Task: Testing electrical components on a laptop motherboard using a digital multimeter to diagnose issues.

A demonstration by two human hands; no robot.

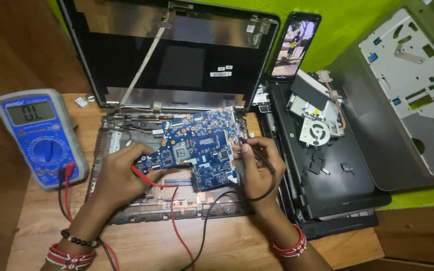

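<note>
From the head camera, the person is probing a blue circuit board (199,148) with a meter's two leads. The board lies tilted on top of an opened laptop base (126,211) on a wooden table (41,226). The left hand (119,175) has its fingers closed around the red probe (144,175), whose tip rests at the board's left edge. The right hand (257,168) pinches the black probe (257,153) between thumb and fingers and touches its tip to the board's right edge. Both leads trail back across the table towards the blue multimeter (41,138), which stands to the left with its display lit.

The step in hand appears to be a point-to-point electrical check. Judging from this, the next move calls for steady tips, a glance at the meter and small, careful shifts to neighbouring contacts.

A phone (295,45) leans behind, and a cooling fan (317,130) lies on a second dismantled laptop to the right.
</note>
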